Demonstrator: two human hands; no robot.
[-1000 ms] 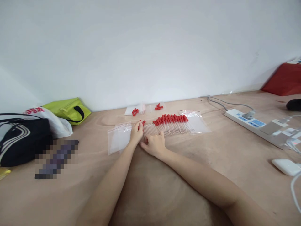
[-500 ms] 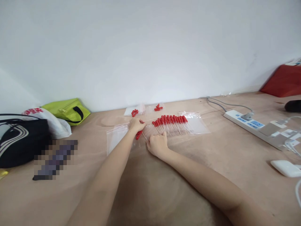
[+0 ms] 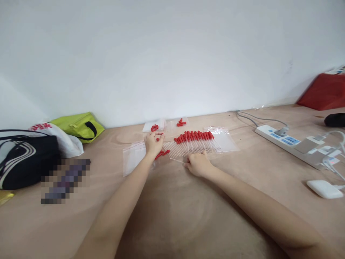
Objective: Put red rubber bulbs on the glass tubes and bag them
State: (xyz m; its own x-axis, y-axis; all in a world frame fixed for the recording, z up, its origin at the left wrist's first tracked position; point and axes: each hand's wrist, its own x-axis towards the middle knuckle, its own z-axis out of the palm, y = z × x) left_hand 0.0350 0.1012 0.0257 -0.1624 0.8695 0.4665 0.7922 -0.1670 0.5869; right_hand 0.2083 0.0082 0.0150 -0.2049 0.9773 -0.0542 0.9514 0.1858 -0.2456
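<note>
A row of thin pale sticks (image 3: 175, 149) lies on the table, many topped with red caps (image 3: 195, 135). My left hand (image 3: 154, 144) is at the row's left end, its fingers curled around a small red piece. Just in front of the row, my right hand (image 3: 198, 162) pinches one thin pale stick (image 3: 177, 160), which points left. Loose red caps (image 3: 162, 153) lie between the hands, beside my left hand. Further back, small red pieces rest on two clear bags, one group (image 3: 154, 127) on the left, the other (image 3: 181, 122) on the right.
Flat clear bags lie under the row's left (image 3: 132, 160) and right (image 3: 229, 142) ends. On the right are a white power strip (image 3: 285, 144), a white case (image 3: 325, 189) and a red bag (image 3: 325, 91). Black (image 3: 29, 162) and green (image 3: 78, 126) bags stand left.
My right hand has moved right, and a thin stick now shows in its fingers. My left hand has lifted slightly and its fingers have shifted, uncovering more loose red caps.
</note>
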